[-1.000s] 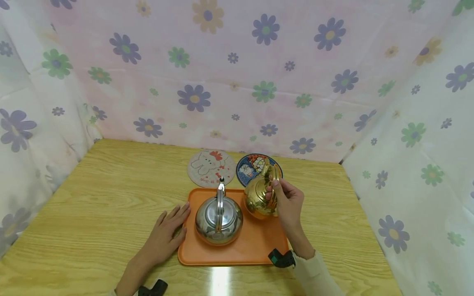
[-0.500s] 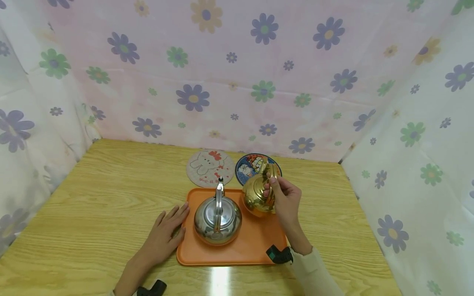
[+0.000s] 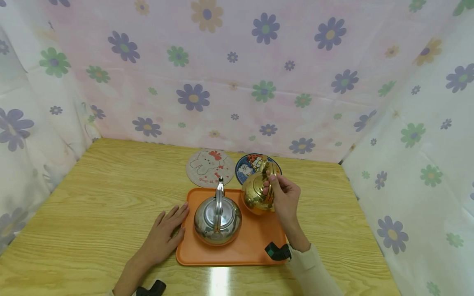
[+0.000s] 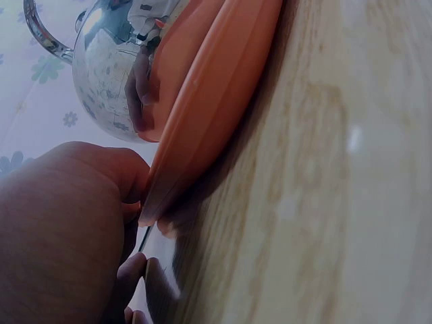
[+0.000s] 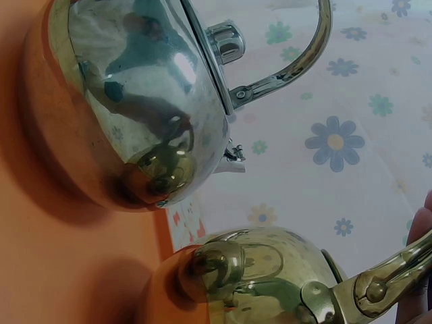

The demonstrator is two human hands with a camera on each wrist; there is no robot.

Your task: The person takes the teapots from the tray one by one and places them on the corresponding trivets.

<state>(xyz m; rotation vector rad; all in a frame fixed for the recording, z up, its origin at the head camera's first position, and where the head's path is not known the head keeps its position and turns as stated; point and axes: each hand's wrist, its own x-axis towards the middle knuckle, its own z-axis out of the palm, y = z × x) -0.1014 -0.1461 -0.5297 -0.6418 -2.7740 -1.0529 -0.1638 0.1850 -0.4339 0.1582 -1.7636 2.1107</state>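
Curling round the arched handle [image 5: 385,290] of a gold kettle [image 3: 254,196], the person's right grip [image 3: 289,198] has fingers and thumb drawn in on the metal. The gold kettle's body sits just left of that grip, over the far right part of an orange tray [image 3: 237,255]. Its spout [image 3: 264,164] points away from the person, over a blue round mat [image 3: 243,169] beyond the grip, so its long axis runs from near the person out toward the flowered cloth [image 3: 222,70]. From where I stand, I can't tell whether its base touches the tray.

Farther left of the right grip, a silver kettle [image 3: 217,220] stands upright on the tray, the two bodies near each other. Its spout points away too, and its raised handle follows the same near-to-far line, roughly parallel to the gold one's.

The left grip [image 3: 164,235] holds no kettle: its fingers lie fairly straight, spread a little, their tips touching the tray's left rim, with the silver kettle just to its right. A pale round mat [image 3: 207,166] lies on the desk [image 3: 92,197], beyond and to the right of this grip.
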